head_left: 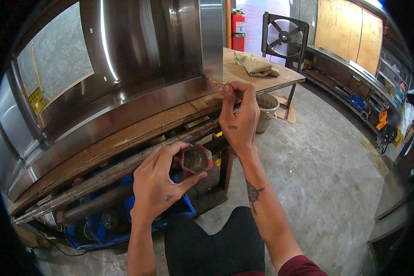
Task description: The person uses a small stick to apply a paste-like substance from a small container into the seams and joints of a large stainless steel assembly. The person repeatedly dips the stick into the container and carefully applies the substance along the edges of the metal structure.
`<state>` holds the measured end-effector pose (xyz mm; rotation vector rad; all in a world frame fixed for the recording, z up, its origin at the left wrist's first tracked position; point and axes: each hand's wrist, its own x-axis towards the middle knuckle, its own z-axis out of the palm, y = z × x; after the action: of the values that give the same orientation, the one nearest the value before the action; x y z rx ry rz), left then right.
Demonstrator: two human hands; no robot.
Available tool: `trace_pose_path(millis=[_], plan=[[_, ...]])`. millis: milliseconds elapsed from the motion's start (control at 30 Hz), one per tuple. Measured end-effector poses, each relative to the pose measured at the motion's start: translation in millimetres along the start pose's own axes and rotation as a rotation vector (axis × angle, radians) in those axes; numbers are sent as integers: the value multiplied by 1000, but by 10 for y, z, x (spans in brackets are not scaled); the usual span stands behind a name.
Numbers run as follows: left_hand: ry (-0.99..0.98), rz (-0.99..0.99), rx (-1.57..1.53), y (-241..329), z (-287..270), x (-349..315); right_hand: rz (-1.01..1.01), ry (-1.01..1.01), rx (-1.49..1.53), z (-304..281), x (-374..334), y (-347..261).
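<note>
My left hand [156,181] is curled around a small round cup [196,159] with a worn red rim. Its inside is brownish grey; whether that is a liquid or a stained bottom I cannot make out. Farther forward and to the right, my right hand [239,110] pinches a thin orange-yellow stick [217,83] between thumb and fingertips. The stick points left toward the lower corner of a shiny steel housing [170,95]; I cannot tell whether its tip touches the metal. The housing rests on a wooden board [101,149].
Pipes [96,209] and blue bins [89,230] sit under the board. A bucket [267,112] stands right of my right hand, below a wooden table [285,78] with a folded cloth [256,64]. Behind are a fire extinguisher [238,31] and a black-framed fan [285,37].
</note>
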<state>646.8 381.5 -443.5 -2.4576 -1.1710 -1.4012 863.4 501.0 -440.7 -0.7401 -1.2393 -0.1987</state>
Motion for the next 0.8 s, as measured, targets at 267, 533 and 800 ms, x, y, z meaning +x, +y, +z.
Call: trace_pose_path(millis=[267, 533, 800], plan=[[-7, -14, -26, 17, -6, 6, -19, -5, -33, -2, 8, -5], [-6, 2, -19, 0, -9, 2, -24, -11, -49, -3, 20, -19], [4, 0, -15, 13, -6, 16, -9, 1, -46, -32, 4, -16]])
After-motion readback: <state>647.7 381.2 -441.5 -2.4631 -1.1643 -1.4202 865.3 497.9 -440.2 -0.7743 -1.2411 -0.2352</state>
